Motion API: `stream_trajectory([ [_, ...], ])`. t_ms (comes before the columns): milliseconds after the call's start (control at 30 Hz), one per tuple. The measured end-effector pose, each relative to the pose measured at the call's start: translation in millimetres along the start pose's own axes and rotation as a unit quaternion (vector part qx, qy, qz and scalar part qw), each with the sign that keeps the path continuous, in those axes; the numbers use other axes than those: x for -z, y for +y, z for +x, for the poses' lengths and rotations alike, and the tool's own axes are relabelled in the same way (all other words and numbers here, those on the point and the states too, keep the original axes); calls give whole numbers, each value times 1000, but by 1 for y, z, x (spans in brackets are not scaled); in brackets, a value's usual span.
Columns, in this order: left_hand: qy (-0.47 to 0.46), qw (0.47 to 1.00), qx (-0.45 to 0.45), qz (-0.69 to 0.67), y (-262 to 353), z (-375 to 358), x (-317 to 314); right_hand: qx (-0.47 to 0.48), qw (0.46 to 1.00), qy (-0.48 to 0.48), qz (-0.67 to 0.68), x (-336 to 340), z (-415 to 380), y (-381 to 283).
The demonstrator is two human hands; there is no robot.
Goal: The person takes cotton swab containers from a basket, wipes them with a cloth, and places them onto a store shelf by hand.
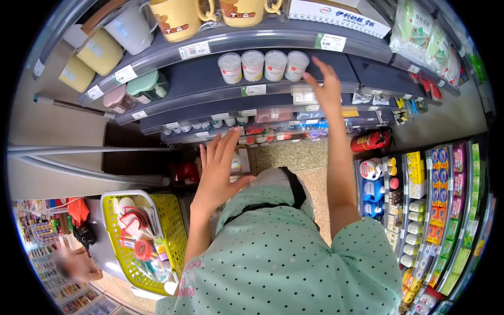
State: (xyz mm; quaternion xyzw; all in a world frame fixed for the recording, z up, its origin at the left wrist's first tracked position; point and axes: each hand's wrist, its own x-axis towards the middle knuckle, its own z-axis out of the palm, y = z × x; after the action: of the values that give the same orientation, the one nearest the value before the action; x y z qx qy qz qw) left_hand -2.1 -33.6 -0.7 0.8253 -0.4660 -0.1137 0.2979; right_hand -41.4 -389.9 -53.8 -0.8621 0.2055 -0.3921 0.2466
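Four is above what I count, so: several round clear tubs of what look like cotton swabs (pixel 253 66) stand in a row on the dark shelf (pixel 194 68). My right hand (pixel 326 84) reaches up beside the rightmost tub (pixel 297 66), thumb and fingertips close to its right side. Its fingers are apart, and nothing shows between them. Lower down, my left hand (pixel 218 165) is spread open before the lower shelves, with nothing in it. A price tag (pixel 254 90) sits on the shelf edge below the tubs.
Yellow mugs (pixel 176 18) and a white carton (pixel 338 17) stand on the shelf above. Lidded jars (pixel 147 86) are to the left. A yellow-green basket (pixel 170 220) full of goods is at lower left. A fire extinguisher (pixel 370 141) and stocked shelves (pixel 436 210) are on the right.
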Motion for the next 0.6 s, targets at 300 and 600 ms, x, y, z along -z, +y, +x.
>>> stream_trajectory([
  [300, 0, 1000, -5, 1, -1, -2, -6, 19, 971, -78, 223, -16, -76, -138],
  [600, 29, 999, 4, 16, -3, -24, -2, 3, 932, -129, 338, -23, -101, -187],
])
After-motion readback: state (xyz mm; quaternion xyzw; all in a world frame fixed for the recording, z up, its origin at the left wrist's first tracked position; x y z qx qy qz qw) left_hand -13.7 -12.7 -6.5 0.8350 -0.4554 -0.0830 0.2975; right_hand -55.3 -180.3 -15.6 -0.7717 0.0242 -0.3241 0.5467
